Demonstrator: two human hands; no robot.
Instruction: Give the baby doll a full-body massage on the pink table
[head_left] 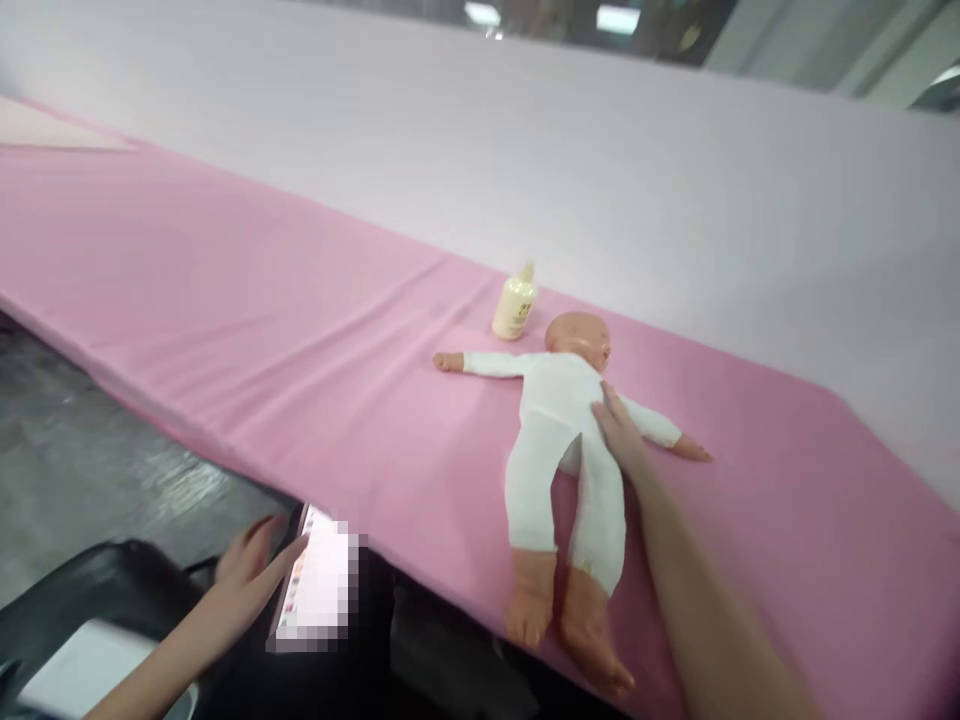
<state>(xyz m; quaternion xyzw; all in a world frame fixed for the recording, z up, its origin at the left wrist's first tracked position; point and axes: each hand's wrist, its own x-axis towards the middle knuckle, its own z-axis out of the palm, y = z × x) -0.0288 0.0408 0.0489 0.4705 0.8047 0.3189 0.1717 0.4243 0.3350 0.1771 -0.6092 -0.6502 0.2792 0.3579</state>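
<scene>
Down on the pink sheet [247,330], a baby doll [559,440] was seen lying flat on its back, near the front edge of the bed. Its arms were spread out and its bare feet were pointed toward the camera. A white suit was worn by the doll, so the body would likely feel soft on top and firm and light underneath. The hard smooth head and feet could slip, so the doll would best be held around the middle of the body.

The right hand [621,432] was laid open and flat on the doll's side, just under the arm. Nothing was gripped; the doll was only touched by the fingers.

The left hand [251,572] was kept low, off the bed, with its fingers spread loosely against the edge of a phone [319,585]. The phone was touched, not squeezed.

A small cream bottle [514,305] was stood upright on the sheet, just beside the doll's head.
</scene>
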